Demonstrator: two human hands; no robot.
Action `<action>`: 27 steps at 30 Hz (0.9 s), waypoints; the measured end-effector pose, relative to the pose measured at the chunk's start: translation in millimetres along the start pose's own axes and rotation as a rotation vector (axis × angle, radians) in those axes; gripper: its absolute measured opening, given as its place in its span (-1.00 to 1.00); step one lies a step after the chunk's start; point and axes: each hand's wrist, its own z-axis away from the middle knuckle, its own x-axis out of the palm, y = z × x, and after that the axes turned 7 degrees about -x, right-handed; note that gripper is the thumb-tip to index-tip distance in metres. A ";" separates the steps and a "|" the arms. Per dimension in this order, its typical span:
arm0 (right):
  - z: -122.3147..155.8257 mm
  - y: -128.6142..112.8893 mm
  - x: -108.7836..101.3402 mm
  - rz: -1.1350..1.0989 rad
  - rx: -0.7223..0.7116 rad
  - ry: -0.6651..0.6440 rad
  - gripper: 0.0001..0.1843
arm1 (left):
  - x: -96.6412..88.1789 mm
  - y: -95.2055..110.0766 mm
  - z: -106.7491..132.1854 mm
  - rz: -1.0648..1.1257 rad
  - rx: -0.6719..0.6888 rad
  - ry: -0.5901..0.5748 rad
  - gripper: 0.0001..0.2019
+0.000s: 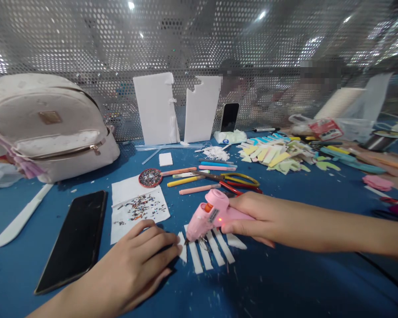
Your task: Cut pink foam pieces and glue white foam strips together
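Note:
My right hand [252, 218] is wrapped round the handle of a pink hot glue gun [202, 221], whose small light glows red. The gun's nozzle points down at the leftmost of several white foam strips [196, 258], which lie side by side on the blue table. Stretched out flat on the table, my left hand [142, 260] has its fingertips against the left edge of that short leftmost strip [183, 248]. The gun hides the upper ends of some strips. A wider white piece [236, 241] lies at the right of the row.
A black phone [74, 238] and a white plastic knife [23, 216] lie left. Beyond my hands are a paper with sequins [141, 207], a round red-rimmed dish [150, 177], markers [187, 181], scissors [232, 181] and paper scraps [275, 152]. A white backpack [53, 132] stands back left.

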 end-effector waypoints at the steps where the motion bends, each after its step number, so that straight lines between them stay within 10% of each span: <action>1: 0.0 0.4 -0.2 0.005 0.003 0.001 -0.52 | -0.1 0.2 0.0 -0.002 -0.001 0.004 -0.68; 27: 1.3 -2.2 -1.1 -0.027 0.024 0.001 -0.51 | -0.7 1.3 0.0 -0.006 0.001 -0.009 -0.67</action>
